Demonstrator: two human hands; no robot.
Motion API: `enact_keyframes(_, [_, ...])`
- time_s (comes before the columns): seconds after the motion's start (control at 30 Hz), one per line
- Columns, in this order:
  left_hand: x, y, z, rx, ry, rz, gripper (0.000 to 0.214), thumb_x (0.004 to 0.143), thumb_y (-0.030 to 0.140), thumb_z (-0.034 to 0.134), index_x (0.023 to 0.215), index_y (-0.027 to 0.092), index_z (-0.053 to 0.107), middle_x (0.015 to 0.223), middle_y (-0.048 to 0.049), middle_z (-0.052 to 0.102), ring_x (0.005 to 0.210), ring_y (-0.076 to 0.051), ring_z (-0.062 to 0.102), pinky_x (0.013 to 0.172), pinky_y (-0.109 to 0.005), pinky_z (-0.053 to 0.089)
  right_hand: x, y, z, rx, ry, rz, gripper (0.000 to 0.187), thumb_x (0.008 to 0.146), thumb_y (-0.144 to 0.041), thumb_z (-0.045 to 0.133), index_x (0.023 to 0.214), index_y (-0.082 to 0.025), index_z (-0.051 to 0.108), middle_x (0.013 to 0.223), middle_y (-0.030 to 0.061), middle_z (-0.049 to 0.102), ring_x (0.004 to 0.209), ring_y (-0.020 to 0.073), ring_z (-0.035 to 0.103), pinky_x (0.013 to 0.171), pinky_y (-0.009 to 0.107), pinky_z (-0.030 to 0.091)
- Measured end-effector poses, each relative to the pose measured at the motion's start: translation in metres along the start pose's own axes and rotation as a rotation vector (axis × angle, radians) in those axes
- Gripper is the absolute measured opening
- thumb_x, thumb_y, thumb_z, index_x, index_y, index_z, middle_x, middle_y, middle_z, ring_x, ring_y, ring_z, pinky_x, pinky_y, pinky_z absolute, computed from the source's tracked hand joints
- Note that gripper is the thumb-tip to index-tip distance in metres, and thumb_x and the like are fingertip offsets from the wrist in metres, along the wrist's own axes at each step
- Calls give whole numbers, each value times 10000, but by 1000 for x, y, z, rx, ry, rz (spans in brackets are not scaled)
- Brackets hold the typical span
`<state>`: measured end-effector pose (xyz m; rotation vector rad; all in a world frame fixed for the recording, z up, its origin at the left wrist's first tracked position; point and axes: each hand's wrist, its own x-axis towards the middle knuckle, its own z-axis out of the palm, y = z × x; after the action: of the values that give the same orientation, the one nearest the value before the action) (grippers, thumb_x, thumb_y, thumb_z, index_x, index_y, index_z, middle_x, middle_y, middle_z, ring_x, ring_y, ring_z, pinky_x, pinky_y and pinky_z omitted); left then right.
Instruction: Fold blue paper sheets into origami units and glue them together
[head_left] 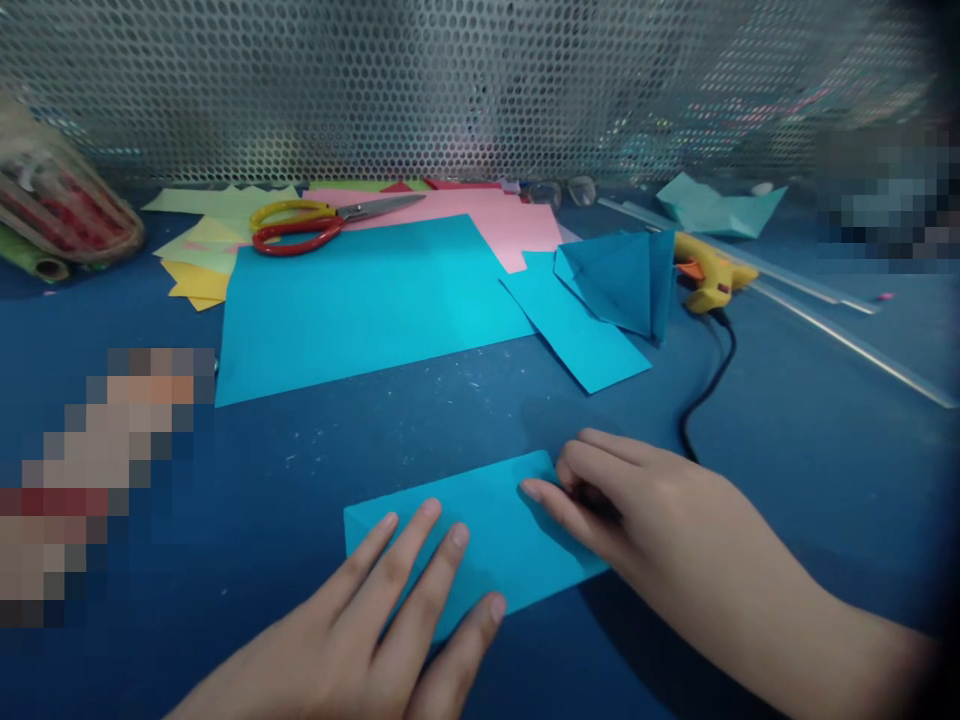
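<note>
A rectangular piece of blue paper point(487, 530) lies on the blue table in front of me. Fingers spread, my left hand point(382, 610) rests flat on its left part. At the paper's right end my right hand point(637, 500) has its fingers curled and pinches the edge, with the thumb on the upper face. Its fingertips and the paper's right corner are partly hidden. Farther back lie a large blue sheet point(360, 310), a smaller blue strip point(592, 350) and a folded blue paper shape point(619, 285) that overlaps the strip.
Scissors point(330, 225) with yellow and red handles lie on the paper pile. A yellow glue gun point(709, 275) with a black cord, clear glue sticks point(847, 345) and a pale folded paper point(720, 210) are at right. A plastic jar point(67, 200) stands left, before perforated metal point(450, 90).
</note>
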<state>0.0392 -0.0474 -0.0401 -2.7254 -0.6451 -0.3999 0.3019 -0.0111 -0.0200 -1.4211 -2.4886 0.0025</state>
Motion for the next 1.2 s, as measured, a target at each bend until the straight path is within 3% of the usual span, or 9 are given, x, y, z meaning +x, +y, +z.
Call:
enact_keyframes(0.13, [-2,2,3,16,26,4,368,1071,350,445,1393,247,591,1277,-87,721,1207,-297,655,1034,-449,444,0,1,0,-32,10,-20,510,1090,-444,349,643,-222,449,586,0,512,498,154,557,468,261,369])
enact_keyframes(0.3, [4,-4,-7,22,-28,74,351,1083,328,403,1333,266,641,1213,-25,761,1135,-237,698,987,-390,466,1,4,0,-2,-31,-11,495,1075,-438,421,631,-220,446,575,-8,510,501,156,538,487,269,338])
enact_keyframes(0.43, [4,-5,-12,-34,-33,32,403,1096,279,331,1305,248,673,1201,-21,767,1174,-223,670,986,-403,469,3,8,-1,44,-98,25,469,1013,-421,586,614,-218,447,565,-25,512,501,145,498,538,280,326])
enact_keyframes(0.53, [2,-5,-13,-100,-6,41,483,1098,203,258,1189,242,731,1172,17,776,1180,-184,645,963,-373,466,5,10,-2,78,-104,53,479,1003,-429,608,607,-213,448,561,-36,505,487,129,463,565,287,312])
enact_keyframes(0.67, [-1,-5,-14,-170,-8,-35,504,1087,138,287,1025,275,768,1194,81,765,1157,-123,641,934,-298,473,6,12,-4,112,-120,66,485,1004,-462,600,609,-208,477,585,-29,513,514,134,467,587,296,318])
enact_keyframes(0.8, [-12,-5,-16,-147,44,-124,464,1038,115,318,1064,254,760,1172,71,774,1041,-119,691,876,-268,509,7,14,-5,151,-139,59,496,997,-468,611,597,-202,488,596,-24,508,538,135,479,585,293,318])
enact_keyframes(0.97, [-19,-13,-20,-235,60,-149,441,1019,134,347,1063,292,757,981,86,801,888,-122,710,961,-245,492,7,14,-3,126,-98,30,467,942,-440,702,595,-201,500,573,-38,507,510,131,457,582,298,297])
enact_keyframes(1.1, [-15,-19,-20,-300,80,-163,408,1005,118,388,1030,282,761,975,94,801,867,-111,706,1032,-213,450,10,15,-4,136,-15,10,294,949,-428,701,774,-215,596,650,-28,597,592,164,562,650,325,368])
enact_keyframes(1.2, [-12,-19,-18,-319,152,-197,410,1016,120,383,1025,281,760,964,111,800,876,-85,703,1083,-158,393,9,13,-10,213,76,-184,172,1054,-251,519,939,-237,646,838,12,708,768,175,654,759,348,419])
